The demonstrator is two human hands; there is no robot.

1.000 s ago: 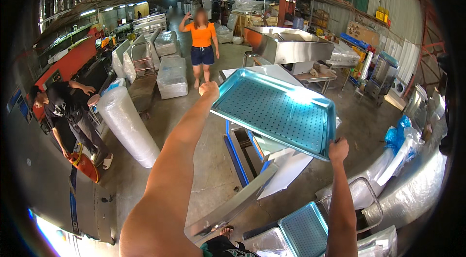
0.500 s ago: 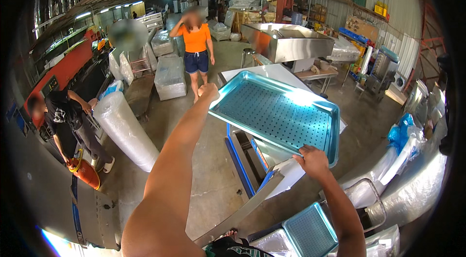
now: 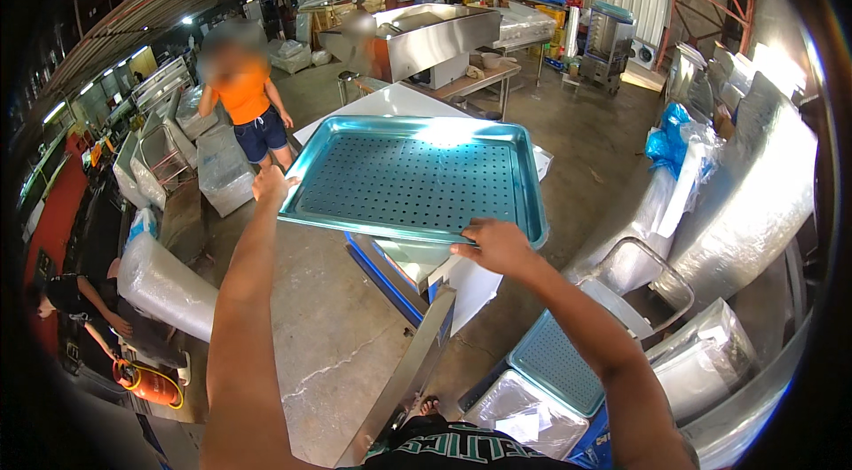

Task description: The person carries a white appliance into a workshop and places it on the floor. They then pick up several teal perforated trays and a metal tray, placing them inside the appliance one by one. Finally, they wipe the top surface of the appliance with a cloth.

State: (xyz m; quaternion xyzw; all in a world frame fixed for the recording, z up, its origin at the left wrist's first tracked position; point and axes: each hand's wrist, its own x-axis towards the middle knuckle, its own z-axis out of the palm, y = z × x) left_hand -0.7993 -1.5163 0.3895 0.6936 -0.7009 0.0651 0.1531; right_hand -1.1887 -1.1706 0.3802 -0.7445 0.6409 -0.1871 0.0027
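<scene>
A large perforated tray (image 3: 404, 181), tinted teal and raised at its rim, is held out in front of me above a white-topped table (image 3: 390, 103). My left hand (image 3: 273, 186) is closed on its left edge. At the near right edge my right hand (image 3: 499, 246) grips the rim, thumb below and fingers over the top. Down by my right forearm lies another perforated teal tray (image 3: 555, 362), next to plastic-wrapped goods (image 3: 524, 412).
A person in an orange top (image 3: 244, 97) stands at the left. Lower left, another person (image 3: 89, 310) bends over an orange gas cylinder (image 3: 153, 384), near a bubble-wrap roll (image 3: 164, 284). A metal cart handle (image 3: 652, 257) and wrapped sheets (image 3: 737, 195) are at the right.
My view has turned to the right. The tray has levelled out and now sits more squarely before me, still in both hands. The bending person is lower in the picture.
</scene>
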